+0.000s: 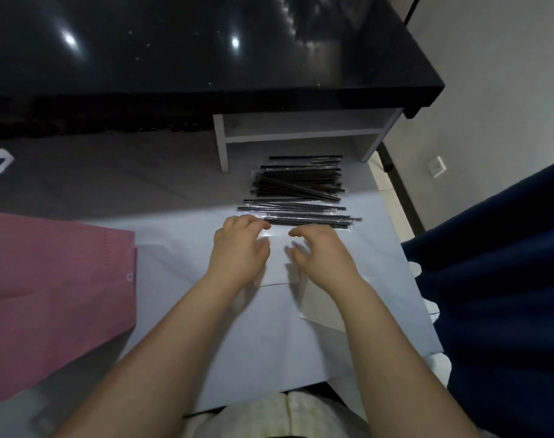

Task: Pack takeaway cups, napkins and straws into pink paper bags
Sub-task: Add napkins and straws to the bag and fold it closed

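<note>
Head view, only view. Both hands work at the centre of a white sheet (pixel 206 343) spread over the surface. The left hand (pixel 241 248) and right hand (pixel 320 251) sit side by side on a folded white napkin (pixel 277 267). Right hand: fingers bent and spread, thumb apart from them, tips down on the paper and nothing clamped. Left hand: fingers curled with tips tucked under, just at the nearest straw; cannot tell if it pinches anything (motion blur). Judgement: the napkin is being pressed flat or squared, with a hand on each side so it does not slide. A second white folded sheet (pixel 320 308) lies partly under the right forearm. The straws (pixel 301 184), black in clear wrappers, lie in a loose pile just beyond the fingertips, all roughly crosswise, so one can be taken from the near edge without disturbing the heap. The pink paper bag (pixel 57 279) lies flat to the left, well apart from the hands, mouth not open. No cups in view. Room: bare sheet between napkin and bag gives a free path leftward. Far side closed by a white shelf unit (pixel 301 134) under a black tabletop (pixel 206 58). Dark blue cloth (pixel 506 279) crowds the sheet's right edge, so little margin there.
</note>
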Demonstrator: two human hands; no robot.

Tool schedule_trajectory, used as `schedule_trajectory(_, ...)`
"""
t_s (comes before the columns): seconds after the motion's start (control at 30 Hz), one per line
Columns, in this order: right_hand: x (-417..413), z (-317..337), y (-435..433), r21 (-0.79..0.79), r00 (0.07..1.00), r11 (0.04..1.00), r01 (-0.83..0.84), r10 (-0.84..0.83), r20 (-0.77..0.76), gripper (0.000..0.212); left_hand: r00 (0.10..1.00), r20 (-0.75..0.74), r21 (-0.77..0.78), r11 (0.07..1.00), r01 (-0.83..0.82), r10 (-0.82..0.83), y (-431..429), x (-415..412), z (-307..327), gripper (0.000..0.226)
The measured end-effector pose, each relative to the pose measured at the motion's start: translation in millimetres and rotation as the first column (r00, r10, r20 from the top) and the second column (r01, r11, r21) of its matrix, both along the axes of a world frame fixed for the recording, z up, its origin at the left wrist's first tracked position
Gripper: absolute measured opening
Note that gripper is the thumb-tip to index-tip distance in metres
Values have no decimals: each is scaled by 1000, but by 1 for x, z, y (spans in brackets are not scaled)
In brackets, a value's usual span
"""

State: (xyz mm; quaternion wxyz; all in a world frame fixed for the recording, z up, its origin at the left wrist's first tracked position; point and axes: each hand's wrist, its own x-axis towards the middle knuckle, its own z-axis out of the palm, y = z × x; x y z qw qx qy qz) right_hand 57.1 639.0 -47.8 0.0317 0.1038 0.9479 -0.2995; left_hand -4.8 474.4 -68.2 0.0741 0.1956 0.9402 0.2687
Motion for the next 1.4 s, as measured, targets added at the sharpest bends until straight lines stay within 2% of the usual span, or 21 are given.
schedule_trajectory(0.17,-38,4,30,79,986,983,-166,168,-9,32,994,-15,10,994,-104,104,24,-6,5,31)
schedule_trajectory(0.3,-66,0,57,268,987,952,-150,160,-15,32,988,-57,-17,990,-143,142,42,-13,7,26)
schedule_trajectory(0.53,-97,-13,80,317,991,941,-119,132,-19,42,978,-72,-13,981,-195,194,61,-22,9,25)
schedule_trajectory(0.87,-125,-25,90,289,978,935,-205,206,25,49,964,-119,-33,970,-241,236,66,-38,8,24)
schedule_trajectory(1.2,-125,-29,88,221,984,962,-162,173,-30,24,965,-105,-57,968,-245,239,67,-42,11,23)
schedule_trajectory(1.4,-122,-16,88,172,979,971,-164,182,-92,17,958,-160,-27,969,-246,239,61,-40,21,24)
